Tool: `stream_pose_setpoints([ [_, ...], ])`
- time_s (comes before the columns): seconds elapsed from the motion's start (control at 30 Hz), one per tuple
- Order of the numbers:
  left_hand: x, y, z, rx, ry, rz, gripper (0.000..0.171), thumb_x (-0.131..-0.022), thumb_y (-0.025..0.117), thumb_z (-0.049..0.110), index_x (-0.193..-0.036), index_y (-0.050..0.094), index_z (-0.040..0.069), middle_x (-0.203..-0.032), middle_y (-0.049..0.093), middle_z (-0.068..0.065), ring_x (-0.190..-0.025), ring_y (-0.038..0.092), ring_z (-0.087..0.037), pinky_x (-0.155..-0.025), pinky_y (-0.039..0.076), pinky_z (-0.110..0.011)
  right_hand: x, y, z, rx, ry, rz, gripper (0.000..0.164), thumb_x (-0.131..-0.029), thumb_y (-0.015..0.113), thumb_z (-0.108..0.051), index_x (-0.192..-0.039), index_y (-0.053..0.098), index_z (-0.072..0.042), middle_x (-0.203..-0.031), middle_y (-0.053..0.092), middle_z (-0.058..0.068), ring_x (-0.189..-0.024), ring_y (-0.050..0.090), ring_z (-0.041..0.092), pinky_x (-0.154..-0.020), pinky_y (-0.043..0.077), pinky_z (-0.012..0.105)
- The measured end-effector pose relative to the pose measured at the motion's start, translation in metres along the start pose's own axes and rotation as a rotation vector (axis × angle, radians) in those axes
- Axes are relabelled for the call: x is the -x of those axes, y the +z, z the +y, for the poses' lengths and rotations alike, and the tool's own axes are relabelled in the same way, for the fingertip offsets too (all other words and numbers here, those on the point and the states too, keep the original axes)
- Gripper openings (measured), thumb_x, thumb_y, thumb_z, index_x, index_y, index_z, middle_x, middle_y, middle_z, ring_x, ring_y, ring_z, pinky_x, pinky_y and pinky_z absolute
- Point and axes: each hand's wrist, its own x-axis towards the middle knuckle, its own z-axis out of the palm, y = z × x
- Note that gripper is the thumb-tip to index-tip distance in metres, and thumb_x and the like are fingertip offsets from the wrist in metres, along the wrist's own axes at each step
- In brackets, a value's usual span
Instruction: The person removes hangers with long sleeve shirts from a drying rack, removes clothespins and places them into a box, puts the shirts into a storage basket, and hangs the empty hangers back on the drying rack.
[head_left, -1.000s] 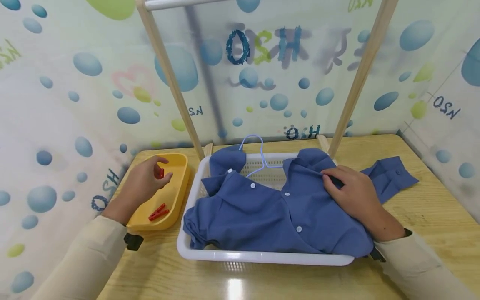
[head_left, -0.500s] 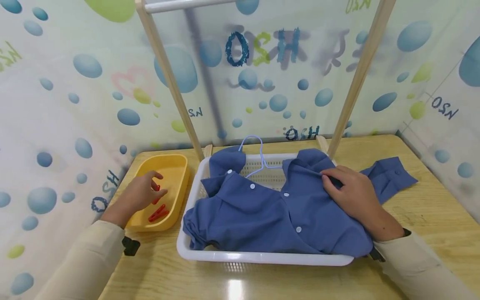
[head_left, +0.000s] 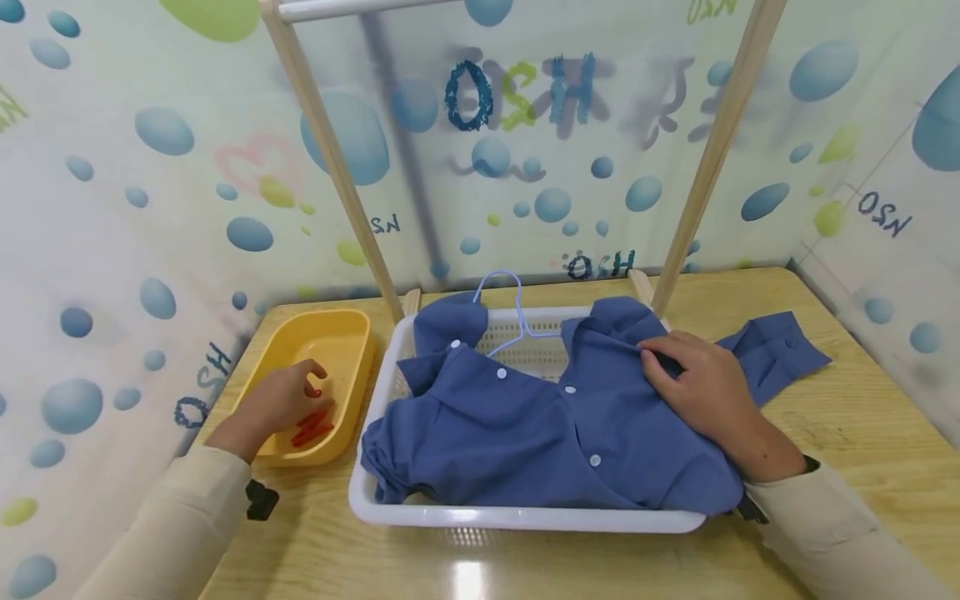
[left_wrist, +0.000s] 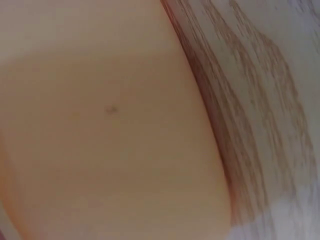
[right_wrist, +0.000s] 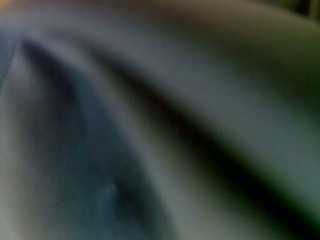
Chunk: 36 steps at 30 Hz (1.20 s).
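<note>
My left hand (head_left: 281,402) reaches down into the yellow tray (head_left: 365,333), over several red clothespins (head_left: 311,429). Its thumb and forefinger are bent and stand apart, with some red showing between them; a firm hold is not visible. In the left wrist view only the pale tray wall (left_wrist: 115,150) and wood grain appear. Thumb and fingers of my right hand (head_left: 701,387) pinch the front edge of a blue button-up shirt (head_left: 517,442). A light purple hanger (head_left: 522,321) sits inside its neck, hook upward. Blurred cloth (right_wrist: 65,125) fills the right wrist view.
The shirt lies over a white plastic basket (head_left: 525,518) on a wooden table (head_left: 847,417). One cuffed sleeve (head_left: 787,346) trails past the basket's right side. Behind stands a rack with wooden posts (head_left: 337,167) and a white top bar (head_left: 352,8), in front of a patterned wall covering.
My left hand has moved down and slightly nearer, deeper into the tray, over the clothespins. The right hand keeps its pinch on the shirt, and the shirt has stayed in place.
</note>
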Motion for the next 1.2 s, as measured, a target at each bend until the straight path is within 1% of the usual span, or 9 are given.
stream_pose_setpoints([
  [0.3,0.0,0.001,0.0,-0.023,0.037,0.0,0.043,-0.088,0.075,0.029,-0.117,0.06,0.0,-0.09,0.068,-0.013,-0.071,0.059,-0.019,-0.071,0.055,-0.034,-0.002,0.0,-0.002,-0.015,0.008,-0.007,0.016,-0.087,0.07,-0.01,-0.101,0.077,-0.007,-0.092,0.073,0.012,-0.076,0.068,0.029,-0.066,0.052,0.05],
  [0.5,0.0,-0.005,-0.004,0.01,0.014,-0.004,0.048,-0.09,0.073,0.028,-0.122,0.056,-0.003,-0.092,0.065,-0.017,-0.071,0.059,-0.021,-0.067,0.055,-0.032,-0.004,0.002,-0.002,-0.01,0.007,-0.011,0.016,-0.088,0.069,-0.01,-0.101,0.077,-0.007,-0.091,0.072,0.012,-0.076,0.068,0.029,-0.067,0.053,0.05],
  [0.6,0.002,-0.008,-0.002,0.012,0.017,0.054,0.047,-0.093,0.069,0.029,-0.124,0.055,-0.003,-0.095,0.065,-0.019,-0.072,0.06,-0.022,-0.069,0.056,-0.035,-0.004,0.002,-0.003,-0.001,0.012,-0.021,0.015,-0.089,0.068,-0.011,-0.101,0.076,-0.007,-0.09,0.072,0.011,-0.076,0.068,0.027,-0.067,0.053,0.048],
  [0.67,0.006,-0.012,0.003,0.006,0.038,0.124,0.043,-0.096,0.066,0.03,-0.123,0.057,-0.002,-0.095,0.066,-0.019,-0.072,0.06,-0.022,-0.07,0.056,-0.038,-0.003,0.003,-0.004,0.001,0.009,-0.024,0.014,-0.089,0.068,-0.011,-0.1,0.077,-0.007,-0.089,0.072,0.011,-0.076,0.068,0.027,-0.067,0.053,0.048],
  [0.73,0.013,-0.019,0.014,0.007,0.061,0.213,0.038,-0.099,0.062,0.03,-0.122,0.059,0.0,-0.097,0.067,-0.018,-0.075,0.06,-0.024,-0.072,0.055,-0.041,-0.003,0.003,-0.004,-0.001,0.007,-0.023,0.015,-0.09,0.068,-0.011,-0.101,0.076,-0.007,-0.09,0.072,0.011,-0.075,0.068,0.027,-0.067,0.053,0.048],
  [0.83,0.025,-0.027,0.04,0.034,0.137,0.356,0.03,-0.101,0.057,0.026,-0.12,0.063,0.004,-0.098,0.067,-0.017,-0.076,0.058,-0.027,-0.071,0.053,-0.042,-0.003,0.003,-0.005,-0.011,0.013,-0.017,0.015,-0.09,0.068,-0.011,-0.101,0.077,-0.007,-0.09,0.072,0.011,-0.075,0.068,0.027,-0.067,0.053,0.048],
  [1.0,0.043,-0.023,0.088,0.093,0.356,0.562,0.02,-0.1,0.058,0.018,-0.112,0.069,0.005,-0.097,0.07,-0.012,-0.083,0.062,-0.028,-0.077,0.054,-0.046,0.0,0.001,-0.004,-0.008,0.018,-0.012,0.015,-0.089,0.068,-0.01,-0.1,0.077,-0.008,-0.089,0.072,0.01,-0.072,0.066,0.025,-0.065,0.051,0.046],
  [1.1,0.052,-0.015,0.108,0.137,0.459,0.625,0.016,-0.098,0.061,0.013,-0.109,0.07,0.006,-0.093,0.07,-0.009,-0.085,0.063,-0.025,-0.081,0.054,-0.045,0.001,0.0,-0.002,-0.009,0.005,-0.007,0.015,-0.089,0.068,-0.009,-0.1,0.076,-0.007,-0.089,0.072,0.01,-0.072,0.066,0.026,-0.064,0.051,0.046],
  [1.2,0.057,-0.006,0.124,0.184,0.503,0.621,0.017,-0.098,0.063,0.014,-0.111,0.07,0.007,-0.095,0.07,-0.006,-0.087,0.062,-0.024,-0.083,0.054,-0.044,0.002,0.001,-0.001,-0.007,0.0,0.002,0.015,-0.088,0.068,-0.009,-0.1,0.076,-0.006,-0.089,0.072,0.011,-0.074,0.067,0.026,-0.065,0.051,0.047],
])
